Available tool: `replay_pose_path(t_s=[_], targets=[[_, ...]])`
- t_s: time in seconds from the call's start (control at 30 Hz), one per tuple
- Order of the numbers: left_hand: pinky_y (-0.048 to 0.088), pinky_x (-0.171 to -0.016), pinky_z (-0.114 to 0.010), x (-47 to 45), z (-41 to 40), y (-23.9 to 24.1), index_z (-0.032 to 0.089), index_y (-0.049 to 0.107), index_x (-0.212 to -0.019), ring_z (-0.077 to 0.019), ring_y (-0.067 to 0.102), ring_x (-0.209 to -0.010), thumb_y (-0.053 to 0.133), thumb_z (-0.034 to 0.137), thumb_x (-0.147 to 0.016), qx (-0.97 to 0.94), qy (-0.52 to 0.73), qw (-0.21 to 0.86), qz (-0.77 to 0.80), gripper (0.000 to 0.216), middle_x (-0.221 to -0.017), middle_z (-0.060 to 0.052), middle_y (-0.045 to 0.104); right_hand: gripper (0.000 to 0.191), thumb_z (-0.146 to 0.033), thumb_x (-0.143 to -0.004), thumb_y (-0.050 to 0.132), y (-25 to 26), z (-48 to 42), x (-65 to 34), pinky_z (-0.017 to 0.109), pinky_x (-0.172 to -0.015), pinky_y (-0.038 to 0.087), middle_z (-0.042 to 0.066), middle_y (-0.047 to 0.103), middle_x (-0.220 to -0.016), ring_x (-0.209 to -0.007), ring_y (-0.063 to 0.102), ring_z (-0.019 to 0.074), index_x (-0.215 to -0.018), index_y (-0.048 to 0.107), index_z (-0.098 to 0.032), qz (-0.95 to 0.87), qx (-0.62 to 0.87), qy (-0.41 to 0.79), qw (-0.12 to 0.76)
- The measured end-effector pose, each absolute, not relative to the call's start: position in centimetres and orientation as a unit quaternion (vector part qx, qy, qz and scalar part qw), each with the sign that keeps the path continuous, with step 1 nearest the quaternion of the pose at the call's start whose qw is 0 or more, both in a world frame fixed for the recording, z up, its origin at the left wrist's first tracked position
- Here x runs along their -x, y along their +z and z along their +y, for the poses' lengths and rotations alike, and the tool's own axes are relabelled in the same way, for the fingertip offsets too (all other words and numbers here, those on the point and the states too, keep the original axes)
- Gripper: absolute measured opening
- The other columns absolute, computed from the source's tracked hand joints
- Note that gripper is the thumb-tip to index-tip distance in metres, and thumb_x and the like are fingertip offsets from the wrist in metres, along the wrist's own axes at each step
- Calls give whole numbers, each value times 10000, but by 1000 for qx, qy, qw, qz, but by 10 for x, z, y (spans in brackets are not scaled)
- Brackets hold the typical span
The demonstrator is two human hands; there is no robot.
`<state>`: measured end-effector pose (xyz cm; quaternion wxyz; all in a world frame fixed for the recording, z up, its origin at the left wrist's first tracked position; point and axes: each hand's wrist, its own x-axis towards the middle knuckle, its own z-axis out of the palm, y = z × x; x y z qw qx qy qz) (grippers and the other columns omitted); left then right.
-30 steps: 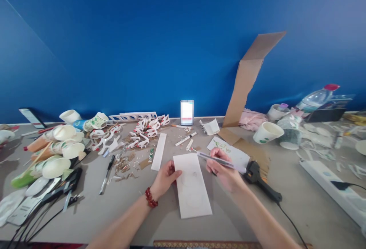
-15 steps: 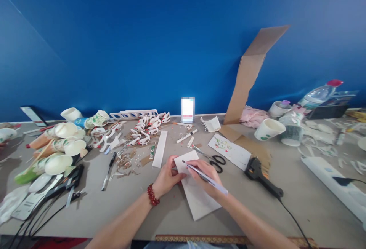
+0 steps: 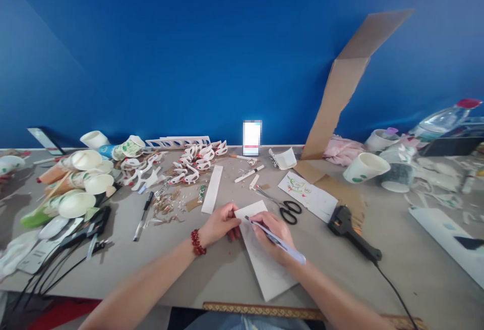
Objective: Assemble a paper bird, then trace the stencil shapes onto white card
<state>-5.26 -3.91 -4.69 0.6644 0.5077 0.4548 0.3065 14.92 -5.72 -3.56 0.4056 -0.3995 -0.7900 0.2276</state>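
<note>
A white paper strip (image 3: pixel 266 264) lies on the grey table in front of me. My left hand (image 3: pixel 220 224), with a red bead bracelet at the wrist, presses its fingers down on the strip's left upper edge. My right hand (image 3: pixel 273 235) grips a grey pen (image 3: pixel 278 241) whose tip rests on the paper near its top. Black-handled scissors (image 3: pixel 287 210) lie just right of my right hand.
A black glue gun (image 3: pixel 351 234) with its cord lies to the right. Paper cups (image 3: pixel 81 188) pile up at the left beside black cables (image 3: pixel 71 254). White cut-outs (image 3: pixel 191 166), a drawn sheet (image 3: pixel 308 196), a leaning cardboard strip (image 3: pixel 340 88) and a white power strip (image 3: pixel 449 241) surround the work spot.
My right hand brought the pen from the right over onto the paper and set its tip down. The strip has turned slightly. The scissors, earlier hidden by my hand, now show.
</note>
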Motion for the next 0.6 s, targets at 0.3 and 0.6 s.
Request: replay_pose_path(t_s=[0.3, 0.6], targets=[[496, -434, -195, 53, -41, -45, 193, 465, -874, -103, 598, -434, 650, 477, -806, -521, 302, 670, 434, 346, -572, 41, 623, 119, -186, -894, 482, -36, -58, -149, 271, -636, 422, 16, 616, -742, -674, 571, 163, -927, 592, -219, -800, 379, 235, 402], [499, -453, -197, 54, -44, -44, 187, 484, -886, -106, 599, -441, 650, 491, -821, -526, 313, 661, 434, 352, -575, 34, 630, 128, -164, -883, 473, -33, -57, -147, 269, -607, 408, 19, 585, -706, -642, 542, 164, -902, 593, -202, -812, 366, 222, 396]])
